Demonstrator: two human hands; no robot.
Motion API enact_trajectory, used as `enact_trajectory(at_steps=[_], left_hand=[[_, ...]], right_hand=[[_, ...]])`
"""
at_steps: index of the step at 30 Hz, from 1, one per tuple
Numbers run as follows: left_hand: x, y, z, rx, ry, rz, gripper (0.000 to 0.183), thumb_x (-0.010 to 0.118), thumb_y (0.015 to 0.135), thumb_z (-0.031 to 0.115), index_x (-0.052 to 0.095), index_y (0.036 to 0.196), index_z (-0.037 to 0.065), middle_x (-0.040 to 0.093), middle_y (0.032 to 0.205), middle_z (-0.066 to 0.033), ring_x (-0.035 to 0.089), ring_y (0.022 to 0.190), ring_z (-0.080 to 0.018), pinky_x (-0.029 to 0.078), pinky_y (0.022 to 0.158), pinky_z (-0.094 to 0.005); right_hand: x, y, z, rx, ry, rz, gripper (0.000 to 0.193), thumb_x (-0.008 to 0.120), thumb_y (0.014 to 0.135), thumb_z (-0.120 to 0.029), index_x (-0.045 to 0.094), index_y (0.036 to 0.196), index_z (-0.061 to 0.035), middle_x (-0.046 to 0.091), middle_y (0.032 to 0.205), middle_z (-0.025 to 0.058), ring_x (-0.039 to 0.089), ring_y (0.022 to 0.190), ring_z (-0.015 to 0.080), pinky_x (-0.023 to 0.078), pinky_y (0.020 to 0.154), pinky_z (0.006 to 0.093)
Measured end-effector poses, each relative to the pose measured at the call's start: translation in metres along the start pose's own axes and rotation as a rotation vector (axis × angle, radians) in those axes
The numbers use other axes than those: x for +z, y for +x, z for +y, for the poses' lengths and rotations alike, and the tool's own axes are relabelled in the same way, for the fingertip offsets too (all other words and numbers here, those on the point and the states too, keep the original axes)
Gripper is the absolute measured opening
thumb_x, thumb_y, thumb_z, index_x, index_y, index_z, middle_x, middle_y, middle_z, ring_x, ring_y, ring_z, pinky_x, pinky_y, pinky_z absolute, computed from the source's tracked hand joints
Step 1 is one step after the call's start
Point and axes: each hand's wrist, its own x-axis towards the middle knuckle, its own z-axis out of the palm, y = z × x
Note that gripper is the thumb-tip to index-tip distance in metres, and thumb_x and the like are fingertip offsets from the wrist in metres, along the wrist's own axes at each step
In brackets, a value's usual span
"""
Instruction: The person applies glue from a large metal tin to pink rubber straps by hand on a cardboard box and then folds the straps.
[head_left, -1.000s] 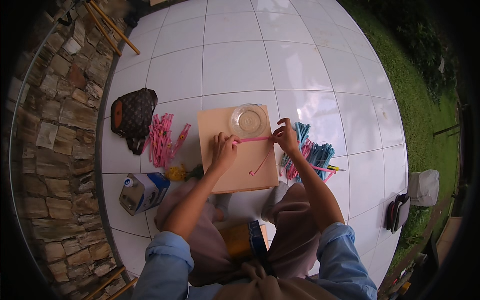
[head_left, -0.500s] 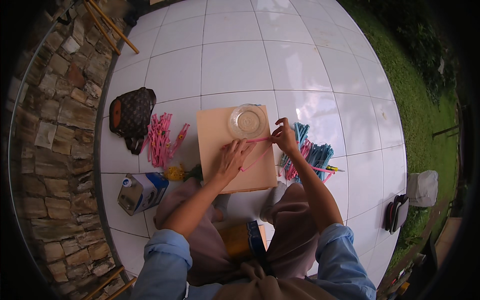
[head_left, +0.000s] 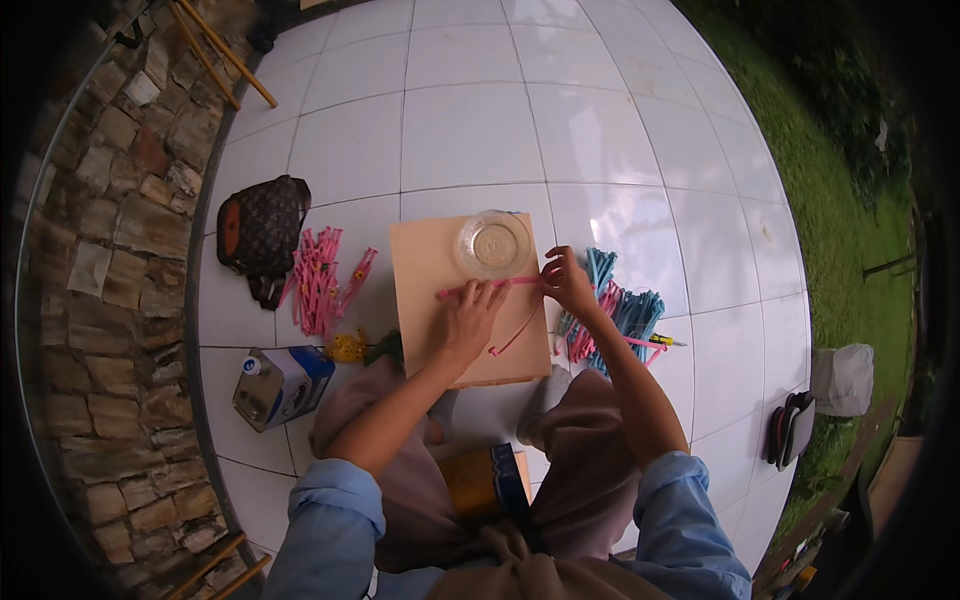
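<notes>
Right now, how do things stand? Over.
Left hand: fingers laid across pink strip. Right hand: pinching strip farther right. Close beyond: glass dish, on board.

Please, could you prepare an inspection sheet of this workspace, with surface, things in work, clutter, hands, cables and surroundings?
Surface: brown board lying on white tiled floor.
Things in work: pink strip across the board, nearer the person than the glass dish; thin pink piece slanting below it.
Clutter: pink strips, patterned bag and metal can at left; teal strips at right.
Left hand: laid over the pink strip, fingers extended.
Right hand: pinching the pink strip near its right end.
Cables: nothing seen.
Surroundings: stone wall at left, grass at right.
</notes>
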Motion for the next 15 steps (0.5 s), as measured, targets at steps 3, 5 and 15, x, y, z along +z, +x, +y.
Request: enact_trajectory(at_steps=[3,5,15], left_hand=[[0.003,-0.001,0.002,-0.008,0.005,0.04,0.069,0.053,0.071,0.002,0.036,0.136,0.015,0.046,0.115,-0.0085,0.043,0.106,-0.0264,0.048,0.077,-0.0343],[0.005,-0.003,0.001,-0.003,0.027,0.069,0.068,0.053,0.071,0.003,0.036,0.136,0.014,0.047,0.115,-0.0088,0.043,0.106,-0.0271,0.048,0.077,-0.0335],[0.006,-0.002,0.002,-0.012,-0.001,0.027,0.071,0.053,0.071,0.001,0.033,0.138,0.015,0.045,0.117,-0.0094,0.041,0.106,-0.0281,0.049,0.08,-0.0319]], right_hand=[[-0.005,-0.004,0.004,0.003,0.157,-0.138,0.056,0.07,0.065,0.003,0.037,0.11,-0.0045,0.058,0.087,0.0101,0.063,0.072,0.0202,0.053,0.064,0.0298],[-0.005,-0.006,0.002,0.032,0.196,-0.175,0.056,0.068,0.068,0.006,0.035,0.112,-0.004,0.055,0.091,0.0094,0.062,0.075,0.0188,0.054,0.066,0.0287],[-0.013,-0.005,0.004,0.044,0.208,-0.157,0.052,0.068,0.067,0.007,0.038,0.109,-0.004,0.057,0.091,0.0109,0.064,0.077,0.0192,0.055,0.064,0.0284]])
